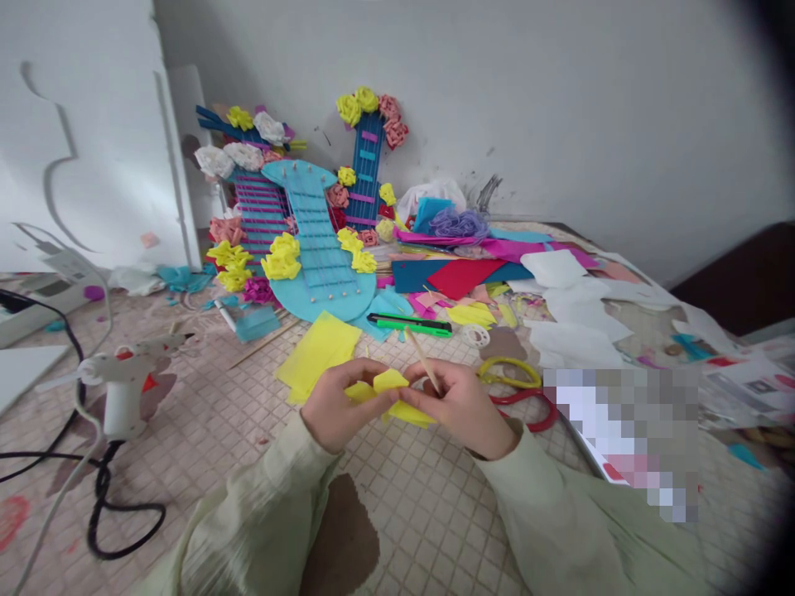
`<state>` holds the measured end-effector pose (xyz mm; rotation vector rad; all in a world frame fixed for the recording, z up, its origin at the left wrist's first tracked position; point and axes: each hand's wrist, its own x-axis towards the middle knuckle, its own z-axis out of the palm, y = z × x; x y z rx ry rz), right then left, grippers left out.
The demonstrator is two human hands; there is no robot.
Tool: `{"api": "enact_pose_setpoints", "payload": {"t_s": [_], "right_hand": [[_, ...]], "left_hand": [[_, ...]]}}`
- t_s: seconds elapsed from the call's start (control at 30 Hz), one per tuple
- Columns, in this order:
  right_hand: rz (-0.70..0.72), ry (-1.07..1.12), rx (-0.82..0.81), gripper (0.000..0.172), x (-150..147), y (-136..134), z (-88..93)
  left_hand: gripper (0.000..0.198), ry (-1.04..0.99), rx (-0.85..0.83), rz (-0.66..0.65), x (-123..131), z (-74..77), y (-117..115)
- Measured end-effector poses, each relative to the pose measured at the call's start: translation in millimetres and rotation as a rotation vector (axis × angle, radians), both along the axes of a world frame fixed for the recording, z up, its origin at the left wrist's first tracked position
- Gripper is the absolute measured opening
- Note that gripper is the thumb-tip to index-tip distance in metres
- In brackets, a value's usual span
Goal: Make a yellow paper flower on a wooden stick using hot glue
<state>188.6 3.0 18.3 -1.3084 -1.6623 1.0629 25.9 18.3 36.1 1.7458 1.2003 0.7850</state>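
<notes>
Between my two hands is a folded piece of yellow crepe paper, its petal-like edges sticking out. My left hand pinches its left side between thumb and fingers. The thumb and fingers of my right hand are closed on its right side, and a thin wooden stick slants up out of that same hand. Just beyond my left hand lie flat yellow paper sheets. Scissors with a yellow and a red handle rest beside my right hand. A green utility knife lies a little farther off.
A white hot glue gun with a looping black cord stands at the left. Decorated guitar shapes, a light blue one in front, lean near the wall with paper flowers. Coloured paper scraps and white sheets cover the right back.
</notes>
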Motion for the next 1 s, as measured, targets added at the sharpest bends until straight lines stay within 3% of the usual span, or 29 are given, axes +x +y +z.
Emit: {"api": "enact_pose_setpoints", "payload": {"t_s": [0.1,0.2,0.33,0.57,0.8,1.0], "right_hand": [[0.007,-0.027,0.045,0.022,2.4,-0.1,2.7],[0.026,-0.095,0.234,0.031,7.2,0.4,8.5],[0.062,-0.265,0.428,0.028,13.5,2.5,13.0],[0.073,-0.413,0.473,0.02,16.1,5.6,6.4],[0.161,-0.277,0.519,0.025,12.4,5.5,8.4],[0.156,-0.261,0.604,0.028,12.0,3.8,5.9]], "left_hand": [[0.02,-0.022,-0.039,0.011,-0.9,0.5,0.9],[0.02,-0.046,-0.041,0.032,-3.3,-0.6,1.9],[0.024,-0.044,-0.054,0.026,-5.3,-2.1,1.7],[0.026,-0.108,-0.114,0.008,-1.2,-2.9,-1.0],[0.027,-0.11,-0.112,-0.016,-1.7,-4.1,-1.5],[0.029,-0.158,-0.184,0.01,0.2,-2.9,-0.2]]}}
